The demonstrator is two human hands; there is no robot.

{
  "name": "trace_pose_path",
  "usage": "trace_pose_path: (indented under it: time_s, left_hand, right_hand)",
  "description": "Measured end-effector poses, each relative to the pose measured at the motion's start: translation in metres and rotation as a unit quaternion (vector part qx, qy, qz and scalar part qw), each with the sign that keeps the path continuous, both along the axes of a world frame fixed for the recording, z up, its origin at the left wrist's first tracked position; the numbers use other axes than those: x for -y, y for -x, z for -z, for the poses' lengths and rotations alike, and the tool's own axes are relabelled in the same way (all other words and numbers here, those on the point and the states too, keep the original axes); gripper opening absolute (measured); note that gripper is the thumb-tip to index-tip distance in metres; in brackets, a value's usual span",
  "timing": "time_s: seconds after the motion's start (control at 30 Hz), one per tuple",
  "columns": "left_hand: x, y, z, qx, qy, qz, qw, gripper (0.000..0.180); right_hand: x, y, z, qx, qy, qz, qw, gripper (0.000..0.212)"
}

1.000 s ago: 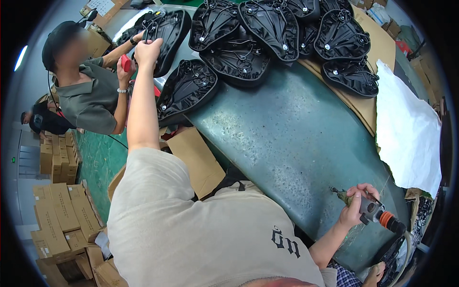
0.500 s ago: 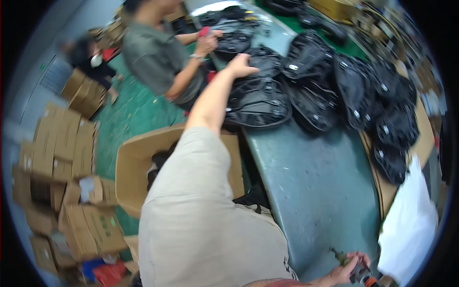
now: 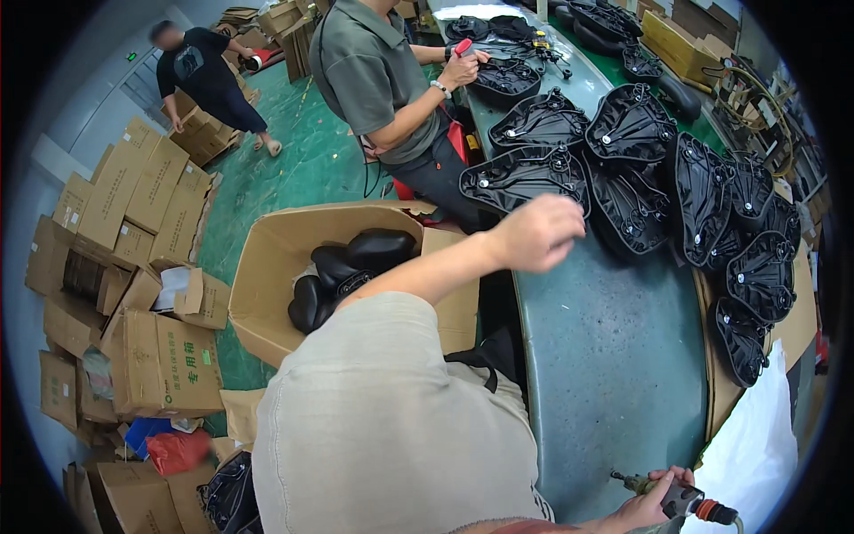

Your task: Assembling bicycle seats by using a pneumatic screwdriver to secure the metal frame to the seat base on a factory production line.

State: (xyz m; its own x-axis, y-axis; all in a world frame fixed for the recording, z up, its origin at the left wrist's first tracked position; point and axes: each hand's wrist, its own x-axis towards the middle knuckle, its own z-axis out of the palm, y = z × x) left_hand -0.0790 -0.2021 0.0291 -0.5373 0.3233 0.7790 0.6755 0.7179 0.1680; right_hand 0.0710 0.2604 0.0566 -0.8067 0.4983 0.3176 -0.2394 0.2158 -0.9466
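My left hand (image 3: 539,233) hangs over the table beside the nearest bicycle saddle (image 3: 525,178), which lies with its black underside up. Its fingers are loosely curled, with a gap to the thumb, and no object shows in them. I cannot tell whether the fingertips touch the saddle's edge. At the bottom right, my right hand (image 3: 656,500) is wrapped round an air screwdriver (image 3: 680,500), whose bit points left and whose orange fitting joins a hose. More upturned saddles (image 3: 630,125) crowd the table's far half and right edge, showing metal rails and springs.
Left of the blue-grey table (image 3: 614,356) stands an open carton (image 3: 258,276) holding several black saddles (image 3: 381,249). A co-worker (image 3: 369,80) handles a red tool (image 3: 463,48) at the far left side. Another person (image 3: 209,80) walks behind. Stacked cartons (image 3: 133,196) line the left wall.
My left hand has drawn back from the far saddles toward me and to the right. The view has shifted, and the person behind shows more fully. My right hand still holds the air screwdriver.
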Motion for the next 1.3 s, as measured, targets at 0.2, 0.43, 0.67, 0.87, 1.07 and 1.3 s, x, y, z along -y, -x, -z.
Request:
trace_pose_path:
  time_s: [0.2, 0.43, 0.67, 0.87, 1.07, 1.3]
  left_hand:
    - [-0.051, -0.037, -0.047, -0.012, 0.015, 0.069, 0.997, 0.025]
    - [-0.064, -0.054, -0.135, -0.141, -0.137, 0.118, 0.973, 0.043]
    - [-0.147, -0.018, -0.161, -0.158, -0.258, 0.39, 0.87, 0.071]
    - [-0.268, 0.027, -0.167, -0.122, -0.348, 0.55, 0.749, 0.066]
    - [-0.291, 0.132, -0.27, -0.342, -0.318, 0.633, 0.618, 0.061]
    - [-0.234, 0.139, -0.386, -0.49, -0.15, 0.677, 0.528, 0.055]
  right_hand:
    - [-0.002, -0.009, 0.003, -0.042, -0.019, -0.04, 0.998, 0.02]
    - [-0.008, -0.026, 0.012, -0.026, -0.024, -0.034, 0.999, 0.018]
    - [-0.026, -0.016, 0.046, -0.014, 0.079, 0.038, 0.996, 0.046]
    - [-0.012, 0.0, 0.015, -0.07, 0.023, 0.031, 0.997, 0.036]
    - [-0.026, -0.048, 0.064, -0.021, -0.016, 0.037, 0.999, 0.039]
    - [-0.036, -0.033, 0.041, -0.055, -0.217, 0.079, 0.971, 0.019]
